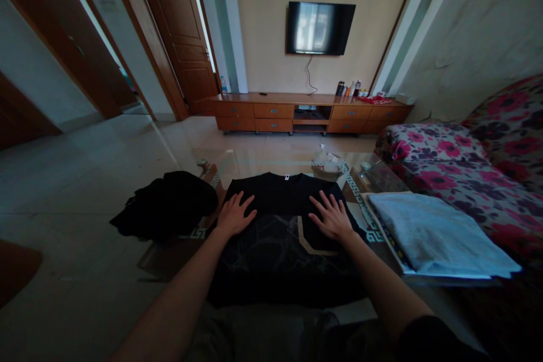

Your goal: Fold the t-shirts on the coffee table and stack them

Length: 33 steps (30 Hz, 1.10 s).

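Note:
A black shirt (271, 243) lies spread on the glass table, its collar with a small white label pointing away from me. Its front has a dark pattern and a tan angular outline right of centre. My left hand (236, 215) rests flat on the shirt's left side with the fingers spread. On the right side my right hand (333, 218) lies palm down, fingers apart, near the tan outline. Neither hand grips the cloth. The shirt's near edge is dark and hard to make out.
Bunched black cloth (165, 206) sits on the left of the glass table (267, 163). Folded light blue cloth (436, 235) lies at its right. Clear plastic (326, 159) is at the far edge. A flowered sofa (449, 172) stands right, a low cabinet (274, 110) beyond.

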### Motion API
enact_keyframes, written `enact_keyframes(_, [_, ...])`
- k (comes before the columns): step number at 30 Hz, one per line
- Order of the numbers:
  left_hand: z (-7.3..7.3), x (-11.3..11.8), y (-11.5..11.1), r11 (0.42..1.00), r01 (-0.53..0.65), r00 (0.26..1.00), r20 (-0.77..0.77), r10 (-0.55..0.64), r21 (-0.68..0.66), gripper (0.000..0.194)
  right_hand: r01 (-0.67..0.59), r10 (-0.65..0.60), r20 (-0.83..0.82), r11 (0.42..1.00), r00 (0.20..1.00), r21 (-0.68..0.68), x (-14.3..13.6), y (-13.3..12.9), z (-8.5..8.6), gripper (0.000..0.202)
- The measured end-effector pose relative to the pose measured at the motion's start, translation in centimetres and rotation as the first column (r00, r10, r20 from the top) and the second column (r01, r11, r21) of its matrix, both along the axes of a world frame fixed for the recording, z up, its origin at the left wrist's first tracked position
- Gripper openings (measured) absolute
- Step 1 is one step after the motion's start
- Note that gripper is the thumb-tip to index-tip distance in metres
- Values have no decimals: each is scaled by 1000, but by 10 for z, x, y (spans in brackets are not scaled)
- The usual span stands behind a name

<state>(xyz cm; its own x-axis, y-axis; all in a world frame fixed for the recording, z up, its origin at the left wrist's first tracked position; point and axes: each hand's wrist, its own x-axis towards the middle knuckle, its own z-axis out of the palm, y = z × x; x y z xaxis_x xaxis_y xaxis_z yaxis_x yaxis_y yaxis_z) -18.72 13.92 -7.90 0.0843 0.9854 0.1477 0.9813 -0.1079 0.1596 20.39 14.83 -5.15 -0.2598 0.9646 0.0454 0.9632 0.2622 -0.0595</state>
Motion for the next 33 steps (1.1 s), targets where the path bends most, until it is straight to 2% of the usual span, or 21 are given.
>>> enact_keyframes(2, [-1, 2, 1, 1000, 1, 1000, 15, -1, 4, 67, -85, 85, -4, 994, 996, -64, -10, -3, 2, 66])
enact_keyframes(6, [-3, 2, 4, 1000, -4, 1000, 22, 5, -24, 69, -70, 73, 16, 986, 997, -150, -21, -7, 7, 69])
enact_keyframes(13, [0, 8, 5, 999, 31, 999, 18, -31, -23, 65, -129, 128, -16, 978, 992, -162, -31, -2, 11, 61])
enact_keyframes(15, [1, 9, 9, 999, 44, 999, 18, -44, -15, 64, -80, 75, -42, 989, 996, -126, -28, 7, 10, 59])
enact_keyframes(17, [2, 6, 16, 1000, 21, 1000, 16, -21, 20, 63, 26, -28, -54, 999, 998, -48, -21, 19, 9, 58])
enact_keyframes(21, [-4, -10, 32, 988, -115, 993, -6, 116, 98, 72, 239, -237, -41, 970, 971, 53, 2, 43, -4, 61])
enact_keyframes(26, [-18, -28, 48, 985, -170, 985, -27, 171, 25, 80, 263, -263, -18, 965, 965, 20, 25, 67, -25, 65])
enact_keyframes(33, [-25, -28, 66, 983, -181, 983, -18, 181, 18, 82, 307, -307, -28, 952, 951, -1, 37, 88, -37, 79])
